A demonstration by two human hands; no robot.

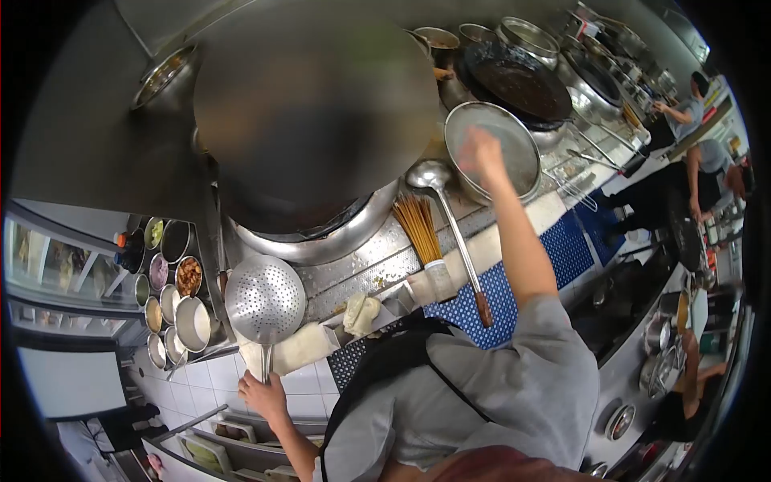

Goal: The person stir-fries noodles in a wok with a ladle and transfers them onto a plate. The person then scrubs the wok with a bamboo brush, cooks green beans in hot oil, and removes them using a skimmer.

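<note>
My left hand (pixel 263 395) is closed around the handle of a perforated metal skimmer (pixel 265 297), held low at the counter's front edge. My right hand (pixel 482 154) is over a round metal pot (pixel 526 181) of cloudy liquid. Motion smears its fingers, so whether it grips anything cannot be made out. A ladle (pixel 462 241) with a wooden handle end lies to the left of that pot, its bowl toward the back. Beside it is a bamboo wok brush (pixel 419 229). The large wok (pixel 297 217) in front of me is mostly hidden by a blurred patch.
Several metal seasoning containers (pixel 189 277) stand at the left. A folded cloth (pixel 361 313) lies on the counter edge. Behind the pot, a dark wok (pixel 518 84) rests on a burner. People (pixel 707 169) work at the right; another person (pixel 88 442) is at lower left.
</note>
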